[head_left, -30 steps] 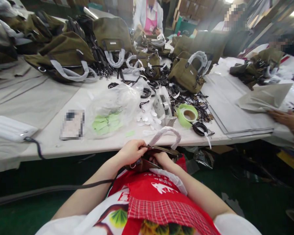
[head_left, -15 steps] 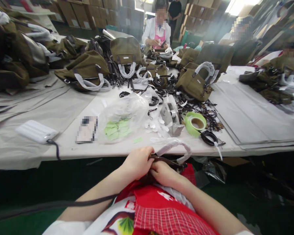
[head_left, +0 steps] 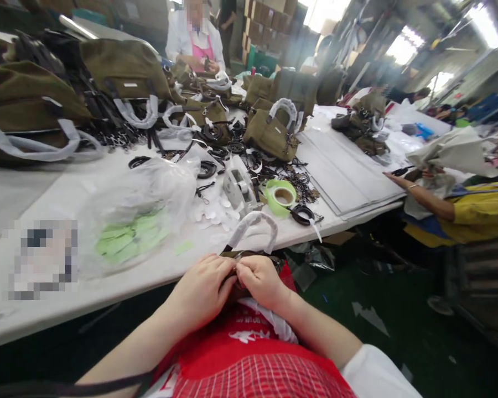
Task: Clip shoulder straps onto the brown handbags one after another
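An olive bag (head_left: 255, 258) with a paper-wrapped handle (head_left: 254, 221) rests on my lap against the table's front edge. My left hand (head_left: 203, 290) and my right hand (head_left: 260, 282) meet at the bag's top edge, fingers curled and pinching it close together. The bag's body is mostly hidden under my hands and my red apron (head_left: 249, 354).
The white table (head_left: 45, 315) bears a clear plastic bag of green tags (head_left: 136, 221), a tape dispenser (head_left: 237, 188), a green tape roll (head_left: 280, 196), black straps and several olive bags (head_left: 269, 132). A person in yellow (head_left: 452, 204) works at the right; another stands at the far end.
My view has swung to the right and closer to the table. My two hands have come together on the bag's top edge, and the person in yellow has come into view.
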Motion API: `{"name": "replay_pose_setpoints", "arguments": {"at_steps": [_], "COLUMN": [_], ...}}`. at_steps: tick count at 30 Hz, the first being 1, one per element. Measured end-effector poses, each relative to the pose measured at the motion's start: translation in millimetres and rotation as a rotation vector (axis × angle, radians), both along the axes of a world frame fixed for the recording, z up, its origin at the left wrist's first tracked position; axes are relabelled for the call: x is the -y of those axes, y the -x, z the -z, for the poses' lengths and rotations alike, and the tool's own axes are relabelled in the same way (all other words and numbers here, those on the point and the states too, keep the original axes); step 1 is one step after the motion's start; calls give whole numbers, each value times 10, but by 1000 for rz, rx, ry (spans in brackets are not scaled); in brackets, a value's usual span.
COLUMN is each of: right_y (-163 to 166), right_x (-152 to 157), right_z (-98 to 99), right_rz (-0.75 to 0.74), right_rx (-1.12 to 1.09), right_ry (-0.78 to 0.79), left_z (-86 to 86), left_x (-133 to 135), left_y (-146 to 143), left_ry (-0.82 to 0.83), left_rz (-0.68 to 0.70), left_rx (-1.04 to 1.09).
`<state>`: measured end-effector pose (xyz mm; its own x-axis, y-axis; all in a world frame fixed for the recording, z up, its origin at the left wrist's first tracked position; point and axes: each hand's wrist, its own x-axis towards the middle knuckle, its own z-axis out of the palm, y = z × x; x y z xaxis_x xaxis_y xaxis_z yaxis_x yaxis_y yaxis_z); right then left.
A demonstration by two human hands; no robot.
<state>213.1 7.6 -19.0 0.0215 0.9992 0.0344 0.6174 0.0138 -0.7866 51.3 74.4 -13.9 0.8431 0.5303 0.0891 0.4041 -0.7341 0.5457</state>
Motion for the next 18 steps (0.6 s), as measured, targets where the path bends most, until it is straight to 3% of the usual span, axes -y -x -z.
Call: {"name": "replay_pose_setpoints", "arguments": {"at_steps": [5, 8, 10, 12, 14, 16, 18], "right_y": [-21, -122, -222, -318, -387, -433, -487], "right_x": [58, 68, 44, 5, -26, -33, -19], "right_z": [-219, -366, -345, -155, 173, 519, 759], "right_rz": [-67, -32, -59, -120, -135, -73, -24], "right_rx": [462, 512, 461, 308, 75, -88, -110], "right_ry": [-154, -287, -265, -95, 161, 381, 443], "left_z": [108, 69, -33, -118, -106, 29, 233], "left_x": [74, 94, 63, -10, -117, -232, -333], "left_y": [-48, 12, 54, 33, -89, -296, -531], "left_ry": [-112, -115, -76, -26, 31, 93, 141], "left_rz": [4, 57, 64, 30, -4, 6, 63], "left_rx": [23, 130, 175, 161, 70, -39, -86]}}
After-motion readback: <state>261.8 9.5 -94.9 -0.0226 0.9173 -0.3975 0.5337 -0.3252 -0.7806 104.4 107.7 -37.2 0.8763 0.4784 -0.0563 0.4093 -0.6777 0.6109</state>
